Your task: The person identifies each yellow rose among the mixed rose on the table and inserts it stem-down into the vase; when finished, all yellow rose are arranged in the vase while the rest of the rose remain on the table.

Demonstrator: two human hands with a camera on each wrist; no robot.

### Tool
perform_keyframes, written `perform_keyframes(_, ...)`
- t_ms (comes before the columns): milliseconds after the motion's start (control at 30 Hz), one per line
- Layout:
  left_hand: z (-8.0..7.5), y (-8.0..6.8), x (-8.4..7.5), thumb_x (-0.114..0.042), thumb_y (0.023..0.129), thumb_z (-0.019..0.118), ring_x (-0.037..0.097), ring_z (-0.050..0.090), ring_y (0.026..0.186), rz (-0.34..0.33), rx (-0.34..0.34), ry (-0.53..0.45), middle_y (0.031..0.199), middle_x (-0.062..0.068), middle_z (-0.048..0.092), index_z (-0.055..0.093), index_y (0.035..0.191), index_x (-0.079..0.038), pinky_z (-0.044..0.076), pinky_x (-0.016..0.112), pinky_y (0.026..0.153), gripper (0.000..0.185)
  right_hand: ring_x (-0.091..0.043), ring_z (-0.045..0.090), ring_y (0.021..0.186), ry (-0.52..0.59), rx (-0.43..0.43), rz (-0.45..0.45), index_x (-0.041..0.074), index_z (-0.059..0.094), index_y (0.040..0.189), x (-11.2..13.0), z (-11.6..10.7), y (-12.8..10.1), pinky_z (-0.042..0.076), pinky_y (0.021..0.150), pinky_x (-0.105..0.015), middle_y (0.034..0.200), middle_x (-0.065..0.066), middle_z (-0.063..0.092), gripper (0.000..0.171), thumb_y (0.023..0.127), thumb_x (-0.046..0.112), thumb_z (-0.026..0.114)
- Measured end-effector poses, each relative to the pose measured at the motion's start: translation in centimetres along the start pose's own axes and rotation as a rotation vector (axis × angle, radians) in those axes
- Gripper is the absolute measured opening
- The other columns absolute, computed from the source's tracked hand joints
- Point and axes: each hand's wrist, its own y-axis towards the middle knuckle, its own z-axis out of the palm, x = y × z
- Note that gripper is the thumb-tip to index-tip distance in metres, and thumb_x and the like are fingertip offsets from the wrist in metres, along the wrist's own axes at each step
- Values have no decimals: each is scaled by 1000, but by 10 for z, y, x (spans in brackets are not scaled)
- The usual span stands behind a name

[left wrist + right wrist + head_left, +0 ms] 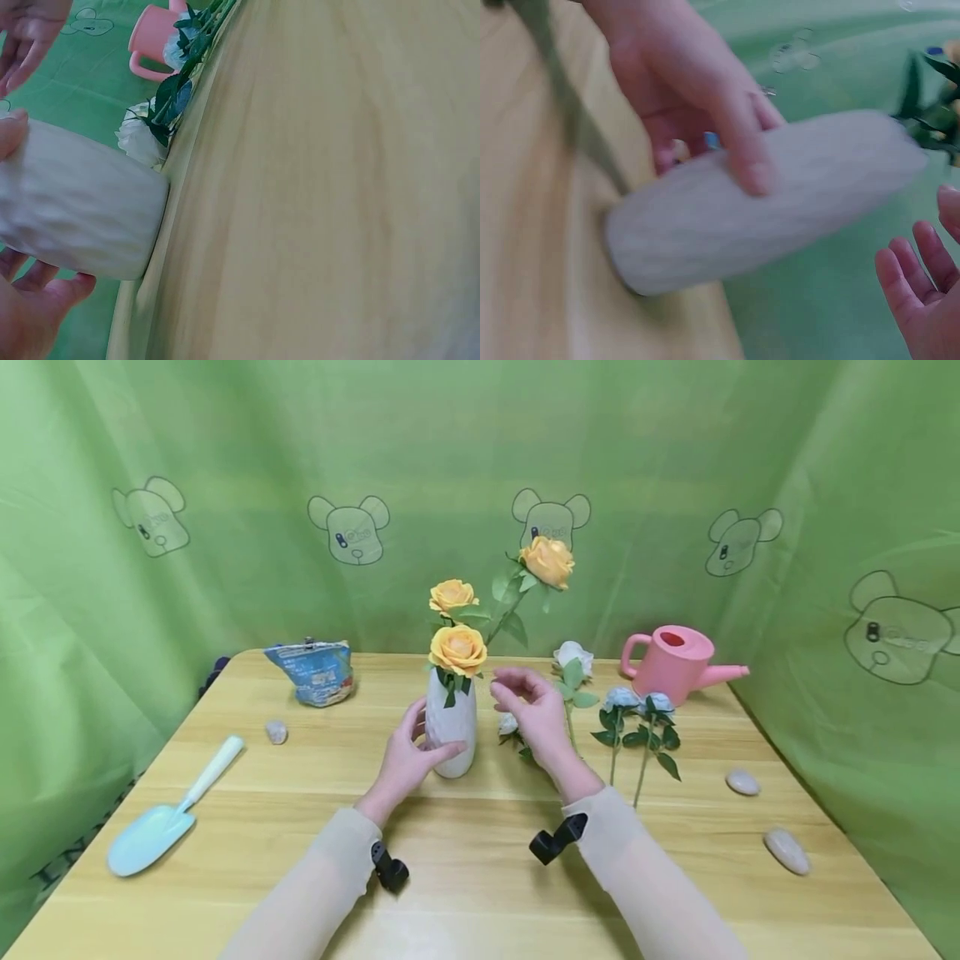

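Observation:
A white textured vase (454, 739) stands on the wooden table, with three yellow-orange roses (458, 651) in its mouth. Two of the blooms sit close over the rim, and the third rose (548, 562) leans out to the right on a longer stem. My left hand (408, 758) grips the vase low on its left side, thumb across the front, as the right wrist view also shows of the vase (765, 202). Just right of the vase's upper part, my right hand (538, 714) is raised, its fingers loosely bent with nothing between them.
White roses (573, 657) and blue roses (621, 698) lie on the right, before a pink watering can (672, 664). Two stones (787, 850) rest near the right edge. On the left are a blue bag (321, 675), a small stone (276, 732) and a trowel (155, 837). Green curtain (450, 443) surrounds the table.

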Motion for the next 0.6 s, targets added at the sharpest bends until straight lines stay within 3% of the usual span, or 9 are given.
perform_keyframes(233, -2, 0, 2, -16, 75, 79, 31, 47, 117, 12, -5, -4, 130, 10, 48, 41, 137, -20, 43, 44, 95, 73, -22, 61, 83, 156, -107, -109, -8, 57, 110, 37, -15, 17, 55, 73, -31, 92, -9, 62, 30, 86, 7, 66)
perform_keyframes(300, -2, 0, 2, -16, 75, 79, 31, 47, 116, 9, -2, -9, 130, 10, 48, 41, 137, -20, 42, 45, 95, 73, -18, 61, 81, 202, -128, -130, -5, 60, 105, 50, -14, 22, 54, 73, -29, 93, -7, 64, 23, 85, 5, 66)
perform_keyframes(467, -1, 1, 3, -14, 74, 79, 30, 48, 116, 8, 4, -18, 130, 9, 48, 40, 137, -20, 43, 44, 95, 74, -15, 61, 85, 207, -161, -136, 5, 64, 96, 66, -5, 31, 51, 74, -24, 98, -4, 66, 12, 84, 5, 68)
perform_keyframes(600, 0, 1, 3, -13, 74, 79, 29, 48, 115, 10, 0, -10, 130, 10, 49, 40, 138, -20, 43, 42, 94, 75, -13, 60, 85, 212, -184, -116, 5, 66, 94, 72, 4, 36, 49, 76, -24, 90, -2, 66, 12, 83, 6, 70)
